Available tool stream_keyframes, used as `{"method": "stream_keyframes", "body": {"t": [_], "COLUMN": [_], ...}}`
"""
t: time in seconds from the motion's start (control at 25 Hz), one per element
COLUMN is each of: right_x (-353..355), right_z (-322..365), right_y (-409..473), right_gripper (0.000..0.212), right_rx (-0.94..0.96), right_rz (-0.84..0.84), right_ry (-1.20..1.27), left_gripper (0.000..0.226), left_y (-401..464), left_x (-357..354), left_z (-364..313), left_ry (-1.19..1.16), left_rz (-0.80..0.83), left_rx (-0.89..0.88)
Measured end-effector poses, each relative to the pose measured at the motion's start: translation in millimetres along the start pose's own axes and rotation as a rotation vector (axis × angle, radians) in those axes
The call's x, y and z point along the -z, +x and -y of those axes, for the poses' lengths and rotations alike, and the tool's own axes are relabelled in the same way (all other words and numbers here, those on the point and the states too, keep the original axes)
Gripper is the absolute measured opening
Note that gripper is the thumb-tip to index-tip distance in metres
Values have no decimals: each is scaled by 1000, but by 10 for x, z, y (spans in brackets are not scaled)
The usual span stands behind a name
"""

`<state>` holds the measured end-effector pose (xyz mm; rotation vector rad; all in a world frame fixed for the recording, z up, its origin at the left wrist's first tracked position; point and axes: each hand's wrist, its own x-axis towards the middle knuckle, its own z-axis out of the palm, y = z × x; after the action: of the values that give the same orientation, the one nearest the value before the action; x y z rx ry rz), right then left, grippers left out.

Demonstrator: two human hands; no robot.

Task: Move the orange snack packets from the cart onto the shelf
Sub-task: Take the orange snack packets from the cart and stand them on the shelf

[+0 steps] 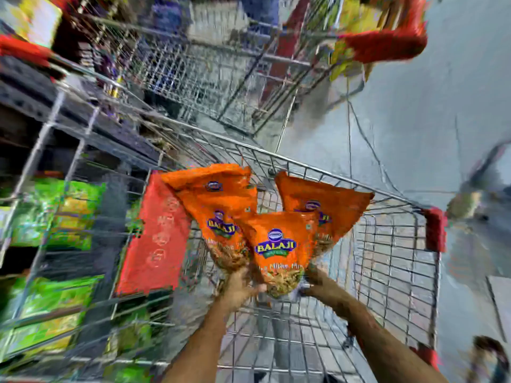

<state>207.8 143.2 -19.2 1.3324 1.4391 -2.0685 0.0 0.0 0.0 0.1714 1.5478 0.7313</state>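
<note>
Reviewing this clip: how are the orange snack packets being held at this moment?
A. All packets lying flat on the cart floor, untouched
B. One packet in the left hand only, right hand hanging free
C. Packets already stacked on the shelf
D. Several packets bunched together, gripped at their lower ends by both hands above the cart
D: the orange snack packets fan upward from the left hand and right hand, both gripping their lower ends above the wire cart.
</note>
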Motion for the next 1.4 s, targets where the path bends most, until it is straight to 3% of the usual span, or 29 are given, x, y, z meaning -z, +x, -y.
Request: {"method": "stream_keyframes", "body": {"t": [0.16, 0.48, 0.72, 0.84, 0.88, 1.0, 1.08, 1.2, 1.4], "right_x": [-27, 1, -121, -473, -628, -1105, -1528, -2289, -3575], "right_z": [35, 325, 969, 1404, 1565, 2156, 2653, 3431, 4140], "right_y": [109, -200, -569, -849, -969, -1352, -1703, -2402, -3481], "right_gripper": [65, 53, 61, 29, 26, 52, 21, 38, 49], "right_rx": [-73, -114, 80, 284, 360, 609, 781, 1052, 1321], "right_rz": [28, 19, -61, -145, -164, -173, -64, 163, 476], "right_ry": [62, 133, 84, 46, 37, -36, 2, -30, -52], "left_gripper": [38, 27, 35, 27, 26, 47, 46, 32, 40], "left_y": [119, -79, -642, -1227, -1473, -2267, -2954, -4133, -5894], "left_x": [-15, -67, 116, 379, 484, 848, 1126, 1422, 1620], "left_z": [6, -379, -911, -1173, -1236, -1394, -1472, -1467, -1136], "left_ry": [10, 131, 95, 63, 48, 58, 31, 74, 24], "left_rz": [-108, -98, -242, -302, -365, -605, -742, -956, -1400], "left_rx": [69, 28, -257, -429, -488, -633, -768, -935, -1142]}}
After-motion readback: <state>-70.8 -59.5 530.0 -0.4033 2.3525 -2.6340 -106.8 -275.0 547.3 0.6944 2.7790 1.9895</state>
